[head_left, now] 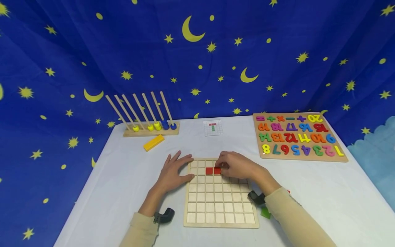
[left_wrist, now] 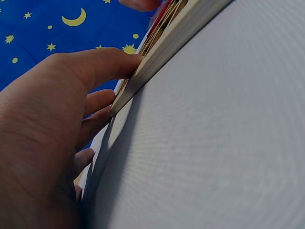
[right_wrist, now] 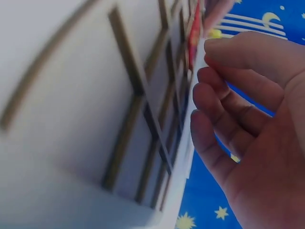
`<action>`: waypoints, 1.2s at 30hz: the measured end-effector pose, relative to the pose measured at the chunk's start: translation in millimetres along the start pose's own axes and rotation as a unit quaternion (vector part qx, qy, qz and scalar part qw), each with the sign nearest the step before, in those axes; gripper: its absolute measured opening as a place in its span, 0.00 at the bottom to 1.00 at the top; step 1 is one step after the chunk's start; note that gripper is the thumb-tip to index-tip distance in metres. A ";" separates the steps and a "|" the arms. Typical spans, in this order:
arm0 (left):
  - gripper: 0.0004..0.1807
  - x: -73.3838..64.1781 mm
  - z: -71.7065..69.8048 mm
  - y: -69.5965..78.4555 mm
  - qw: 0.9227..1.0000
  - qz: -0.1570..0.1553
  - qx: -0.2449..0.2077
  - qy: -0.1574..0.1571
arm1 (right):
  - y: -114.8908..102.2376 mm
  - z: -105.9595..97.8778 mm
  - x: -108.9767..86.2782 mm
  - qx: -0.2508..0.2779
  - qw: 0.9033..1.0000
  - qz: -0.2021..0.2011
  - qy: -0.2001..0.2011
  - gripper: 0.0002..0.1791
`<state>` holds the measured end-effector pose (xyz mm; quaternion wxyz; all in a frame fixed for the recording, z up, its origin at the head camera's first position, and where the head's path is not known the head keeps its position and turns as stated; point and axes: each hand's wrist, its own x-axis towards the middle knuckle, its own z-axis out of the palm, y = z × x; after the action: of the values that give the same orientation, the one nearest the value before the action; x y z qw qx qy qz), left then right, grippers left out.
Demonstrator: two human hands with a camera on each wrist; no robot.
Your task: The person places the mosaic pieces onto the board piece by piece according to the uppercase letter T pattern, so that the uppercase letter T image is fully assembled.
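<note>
A wooden grid board (head_left: 221, 225) lies on the table between the hands. Two red square tiles, a left one (head_left: 209, 171) and a right one (head_left: 217, 171), sit side by side in its second row. My right hand (head_left: 236, 165) has thumb and forefinger pinched at the right red tile; its other fingers are curled. In the right wrist view, the thumb and forefinger tips meet just above the board. My left hand (head_left: 172, 175) spreads at the board's left edge, thumb and forefinger touching it. The left wrist view shows the thumb (left_wrist: 109, 64) against the rim.
A card (head_left: 213, 128) with a red and green T pattern lies behind the board. At the back left stand a peg rack (head_left: 151, 130) with beads and a yellow block (head_left: 153, 142). A number puzzle (head_left: 299, 137) is at the right. A green tile (head_left: 265, 212) lies by the right sleeve.
</note>
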<state>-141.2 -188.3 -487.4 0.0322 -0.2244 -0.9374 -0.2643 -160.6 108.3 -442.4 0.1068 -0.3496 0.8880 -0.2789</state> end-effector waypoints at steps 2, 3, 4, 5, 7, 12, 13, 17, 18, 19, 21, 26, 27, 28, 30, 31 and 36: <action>0.35 0.3 0.3 0.2 1.000 0.001 0.000 0.004 | 0.2 -4.4 -4.1 0.004 1.000 -0.003 0.008 0.10; 0.35 0.3 0.7 0.3 1.000 0.000 0.001 0.004 | 0.4 -6.3 -6.6 0.006 1.000 -0.005 0.010 0.10; 0.35 -0.1 1.2 0.5 1.000 -0.002 0.002 0.003 | 0.9 -7.8 -9.5 0.007 1.000 -0.007 0.011 0.10; 0.35 -0.7 2.0 0.6 1.000 -0.004 0.003 -0.001 | 1.2 -9.3 -12.9 0.008 1.000 -0.007 0.012 0.10; 0.35 -2.0 2.9 1.8 1.000 -0.013 0.003 -0.010 | 2.6 -11.7 -20.1 0.010 1.000 -0.005 0.012 0.10; 0.35 -3.8 4.5 2.6 1.000 -0.022 0.003 -0.015 | 10.2 -16.6 -40.4 0.010 1.000 0.020 0.019 0.10; 0.35 -3.6 4.3 2.5 1.000 -0.021 0.003 -0.013 | 12.5 -17.6 -44.8 0.011 0.999 0.024 0.022 0.10; 0.34 -2.4 2.6 1.6 1.000 -0.018 0.007 -0.011 | 21.2 -23.4 -62.2 0.012 0.998 0.042 0.036 0.09; 0.34 -2.0 2.1 1.3 1.000 -0.018 0.008 -0.012 | 23.0 -25.0 -66.5 0.014 0.998 0.048 0.039 0.10; 0.34 -1.6 1.6 1.0 1.000 -0.018 0.009 -0.012 | 25.3 -26.4 -70.6 0.013 0.998 0.054 0.041 0.10; 0.34 -0.8 0.8 0.2 1.000 -0.020 0.009 -0.012 | 29.6 -29.3 -78.6 0.013 0.997 0.064 0.043 0.10; 0.34 -0.8 0.9 -0.3 1.000 -0.021 0.009 -0.015 | 40.0 -34.0 -100.5 0.004 0.995 0.091 0.038 0.12; 0.34 -0.8 0.6 -0.3 1.000 -0.020 0.009 -0.014 | 41.5 -34.9 -104.1 0.002 0.995 0.096 0.037 0.12; 0.34 -0.8 0.2 0.1 1.000 -0.020 0.009 -0.015 | 42.9 -35.8 -107.4 0.001 0.995 0.098 0.036 0.12; 0.34 -0.8 -0.5 0.7 1.000 -0.018 0.007 -0.015 | 45.2 -37.8 -113.3 0.004 0.994 0.101 0.033 0.11; 0.34 -0.9 -0.6 0.6 1.000 -0.018 0.007 -0.015 | 46.1 -39.0 -116.0 0.003 0.994 0.103 0.030 0.11; 0.35 -0.9 -0.4 -0.1 1.000 -0.020 0.011 -0.018 | 52.0 -43.6 -129.4 0.010 0.992 0.128 0.013 0.12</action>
<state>-140.4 -188.9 -487.3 0.0124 -0.2097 -0.9450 -0.2507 -111.7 245.9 -436.9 0.1333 -0.2287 0.9238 -0.2765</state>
